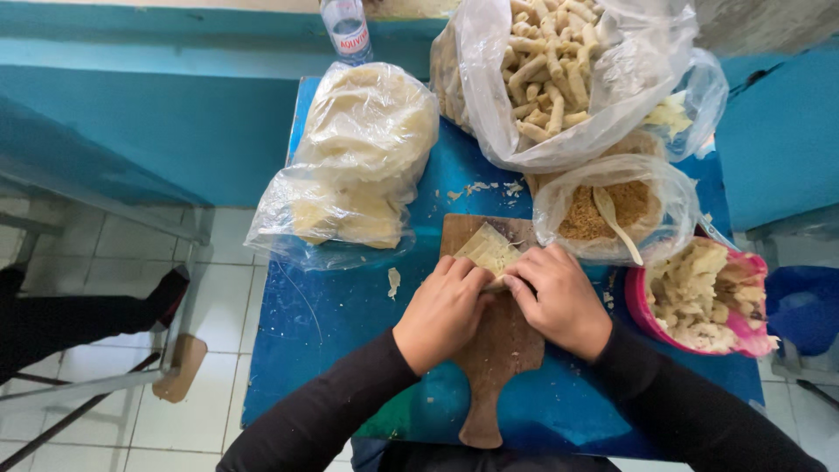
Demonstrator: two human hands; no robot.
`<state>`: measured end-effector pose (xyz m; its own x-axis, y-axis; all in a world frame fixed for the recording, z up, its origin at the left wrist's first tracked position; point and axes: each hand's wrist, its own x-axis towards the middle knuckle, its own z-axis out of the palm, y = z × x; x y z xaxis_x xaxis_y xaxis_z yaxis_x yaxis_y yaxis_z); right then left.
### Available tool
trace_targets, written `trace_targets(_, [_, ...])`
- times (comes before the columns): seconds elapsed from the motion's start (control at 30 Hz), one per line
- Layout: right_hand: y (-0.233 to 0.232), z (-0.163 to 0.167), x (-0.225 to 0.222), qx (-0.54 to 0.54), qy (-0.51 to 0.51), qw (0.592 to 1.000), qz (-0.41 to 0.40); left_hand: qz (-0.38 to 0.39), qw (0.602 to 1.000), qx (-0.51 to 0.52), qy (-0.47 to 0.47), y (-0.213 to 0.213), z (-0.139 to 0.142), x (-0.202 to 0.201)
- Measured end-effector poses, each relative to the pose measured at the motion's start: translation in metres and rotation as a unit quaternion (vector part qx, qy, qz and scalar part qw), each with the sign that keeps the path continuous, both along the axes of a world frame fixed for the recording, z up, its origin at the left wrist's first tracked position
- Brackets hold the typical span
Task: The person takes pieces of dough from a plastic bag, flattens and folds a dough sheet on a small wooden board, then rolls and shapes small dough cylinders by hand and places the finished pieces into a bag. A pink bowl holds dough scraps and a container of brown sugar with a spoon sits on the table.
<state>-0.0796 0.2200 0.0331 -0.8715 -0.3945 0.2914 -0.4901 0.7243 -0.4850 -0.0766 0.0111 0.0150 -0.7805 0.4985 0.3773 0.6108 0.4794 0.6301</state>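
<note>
The top edge of the frame is cutting off the big clear bag of rolled sticks [559, 70] at twelve o'clock and the upper half of the plastic water bottle [346, 28] at eleven. A second small bag [690, 109] of pale pieces is lying half hidden behind the big one, and its contents are hard to make out. The pink bowl [642, 308] of pale lumps at three o'clock is hanging over the right edge of the blue desk [315, 323]. The near end of the thin pale wrapper sheet [488, 248] is disappearing under the fingers, so whether anything is lying inside the fold cannot be told.

The desk is crowded along its far half: a bag of pale sheets [358, 162] is sitting at ten o'clock and a bag of brown crumbs [612, 214] with a pale spoon [612, 217] in it at two o'clock, just beside the wooden board [498, 350]. Bare blue surface is showing at eight o'clock, left of the board, and the board's handle is pointing toward six o'clock, near the front edge.

The left hand [441, 310] and the right hand [559, 301] are resting side by side at the centre, on the far half of the board, both curled, with fingertips pressing down on the near edge of the wrapper sheet. The sheet is lying flat on the board's far end, toward twelve o'clock from the knuckles. Black sleeves are covering both wrists.
</note>
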Motion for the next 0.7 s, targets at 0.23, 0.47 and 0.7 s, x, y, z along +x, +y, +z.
trace_targets(0.23, [-0.007, 0.008, 0.003, 0.065, -0.020, 0.997, -0.043, 0.034, 0.999, 0.017, -0.029, 0.009, -0.012, -0.010])
trace_targets(0.47, [-0.006, -0.004, -0.002, -0.019, 0.029, 0.999, 0.004, -0.011, 0.998, 0.038, -0.046, 0.001, -0.014, -0.025])
trace_targets(0.7, [-0.007, -0.014, 0.004, 0.033, 0.040, 0.998, 0.027, -0.029, 1.000, -0.001, -0.008, -0.005, -0.020, -0.020])
